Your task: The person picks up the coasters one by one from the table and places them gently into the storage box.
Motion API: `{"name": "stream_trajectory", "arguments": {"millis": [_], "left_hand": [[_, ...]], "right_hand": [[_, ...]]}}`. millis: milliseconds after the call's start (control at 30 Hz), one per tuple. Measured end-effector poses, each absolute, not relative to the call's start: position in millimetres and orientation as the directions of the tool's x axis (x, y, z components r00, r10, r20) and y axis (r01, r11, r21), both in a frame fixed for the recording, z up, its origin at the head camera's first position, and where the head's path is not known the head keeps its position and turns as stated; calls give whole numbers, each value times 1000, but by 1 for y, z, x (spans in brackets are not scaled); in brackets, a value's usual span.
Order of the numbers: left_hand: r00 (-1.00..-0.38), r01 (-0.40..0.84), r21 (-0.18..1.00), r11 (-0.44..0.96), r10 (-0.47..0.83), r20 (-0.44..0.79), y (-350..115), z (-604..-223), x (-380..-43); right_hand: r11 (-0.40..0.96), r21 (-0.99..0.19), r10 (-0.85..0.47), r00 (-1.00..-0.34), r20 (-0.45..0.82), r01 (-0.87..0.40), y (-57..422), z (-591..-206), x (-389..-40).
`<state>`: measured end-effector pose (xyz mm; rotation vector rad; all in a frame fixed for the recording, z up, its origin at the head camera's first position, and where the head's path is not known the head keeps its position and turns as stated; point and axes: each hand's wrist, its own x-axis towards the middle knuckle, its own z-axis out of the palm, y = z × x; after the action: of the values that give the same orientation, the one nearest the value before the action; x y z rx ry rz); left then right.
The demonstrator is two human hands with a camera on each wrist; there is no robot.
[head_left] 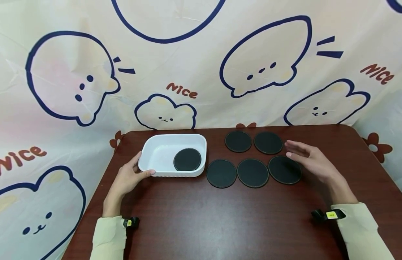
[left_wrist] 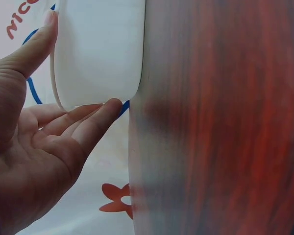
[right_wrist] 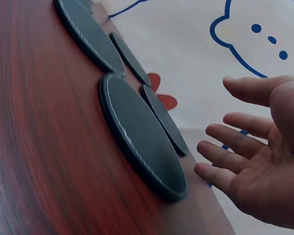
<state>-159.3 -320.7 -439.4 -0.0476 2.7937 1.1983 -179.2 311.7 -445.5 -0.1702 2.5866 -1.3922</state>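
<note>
A white plastic tub stands at the back left of the table with one black round coaster lying inside it. My left hand holds the tub's left near corner, thumb on the near wall and fingers against the left end; the left wrist view shows the hand around the outer wall. Several black coasters with stitched edges lie flat right of the tub. Beside the rightmost near coaster my right hand hovers, fingers extended, holding nothing. In the right wrist view the hand is apart from the nearest coaster.
Two coasters form the back row, a left one and a right one. The near row also has a left coaster and a middle one. A printed cloth hangs behind the brown table.
</note>
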Motion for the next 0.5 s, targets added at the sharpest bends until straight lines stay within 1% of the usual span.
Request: {"name": "stream_trajectory", "arguments": {"millis": [133, 300, 500], "left_hand": [[-993, -74, 721, 689, 12, -114, -320, -440, -159], [-994, -64, 723, 688, 18, -105, -320, -440, -159], [-995, -64, 732, 678, 16, -102, -320, -439, -159]], "right_hand": [[596, -801, -227, -969, -96, -60, 322, -448, -177], [678, -726, -277, -955, -104, -117, 332, -452, -176], [716, -677, -317, -943, -98, -170, 333, -454, -178]]}}
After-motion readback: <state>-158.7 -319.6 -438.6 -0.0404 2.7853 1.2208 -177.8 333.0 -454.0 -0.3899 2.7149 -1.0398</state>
